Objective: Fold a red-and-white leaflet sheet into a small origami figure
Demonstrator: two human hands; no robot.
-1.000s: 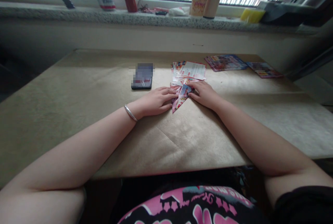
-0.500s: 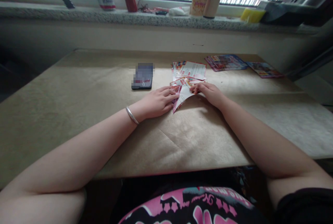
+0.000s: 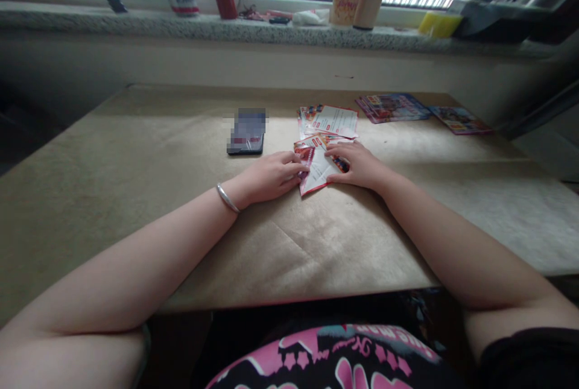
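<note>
While the left hand touches paper, printed sheets lie beyond.

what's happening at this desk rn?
A person has both bare hands on a creased, partly folded paper lying on the table. The left hand rests on its left part; the right hand lies at its right side, thumb and fingers spread. Much of the visible face is white. Just beyond lie loose printed sheets, with a dark phone-like device to the left and colorful printed piles farther back on the right.
</note>
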